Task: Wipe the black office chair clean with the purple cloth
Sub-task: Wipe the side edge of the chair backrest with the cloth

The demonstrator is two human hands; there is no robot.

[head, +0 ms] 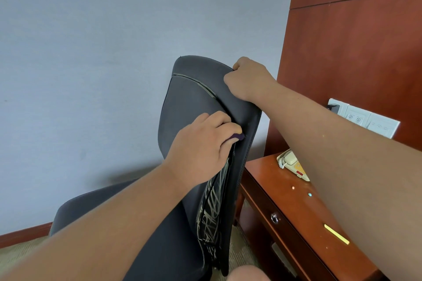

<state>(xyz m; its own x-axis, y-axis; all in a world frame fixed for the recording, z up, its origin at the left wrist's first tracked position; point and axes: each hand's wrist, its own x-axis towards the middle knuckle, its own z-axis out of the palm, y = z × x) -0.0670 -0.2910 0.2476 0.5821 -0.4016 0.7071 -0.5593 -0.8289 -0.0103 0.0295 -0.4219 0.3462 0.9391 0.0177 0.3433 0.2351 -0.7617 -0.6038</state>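
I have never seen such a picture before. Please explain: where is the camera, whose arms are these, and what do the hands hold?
There is no machine here. A person wears one wide-angle camera on the head, so you look forward and down along that person's own two bare arms. The left hand holds a purple cloth, mostly hidden under the fingers, against the back of the black office chair. The right hand grips the top edge of the chair's back, probably to steady it. To the right stands a wooden desk with a telephone on it.
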